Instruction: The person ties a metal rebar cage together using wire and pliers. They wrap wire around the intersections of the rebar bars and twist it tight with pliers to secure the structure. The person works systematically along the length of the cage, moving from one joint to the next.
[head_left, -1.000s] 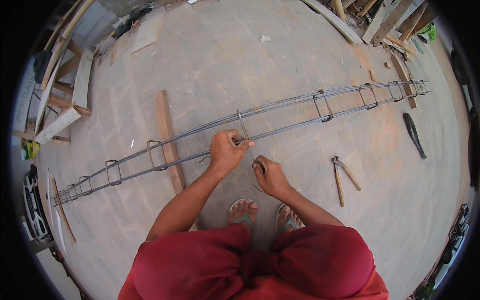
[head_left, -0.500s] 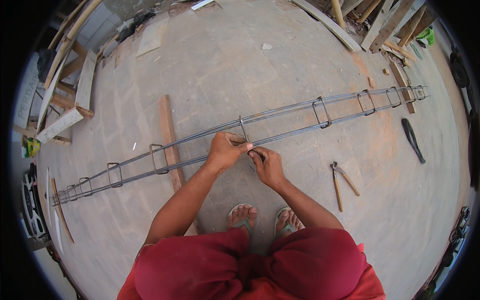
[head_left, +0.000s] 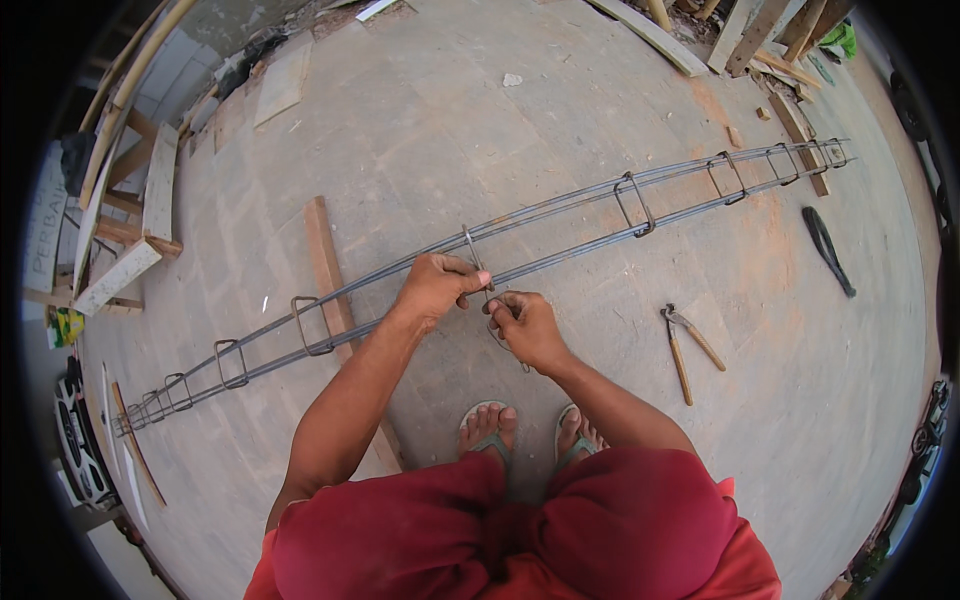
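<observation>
Left hand (head_left: 432,288) at a stirrup (head_left: 472,248), right hand (head_left: 526,325) on wire (head_left: 502,345), over a long steel cage (head_left: 560,256)

Near the left edge of the floor (head_left: 590,430), a thin wooden strip (head_left: 138,446) lies under the narrow-looking end of the cage, which stretches across toward the floor's far right corner. Further in, the bars pass over a reddish timber (head_left: 330,260), between its two ends.

Mid-span, the person's left hand is closed in a pinch, thumb uppermost, where a slanting stirrup meets the near pair of bars; exactly what lies under the fingertips is hidden. Just beside it, the right hand holds thin wire between thumb and fingers, a bent tail hanging below.

The cage looks heavy as a whole and stiff over short spans, though its length may let it sag or twist; a hold on the bars either side of the middle should balance it best. The wire appears light and easily bent, best gripped close to the bars.

To the right, wooden-handled pincers (head_left: 678,358) lie open on the floor, with a long black object (head_left: 838,272) beyond. A short timber (head_left: 790,118) sits beneath the cage's right end.
</observation>
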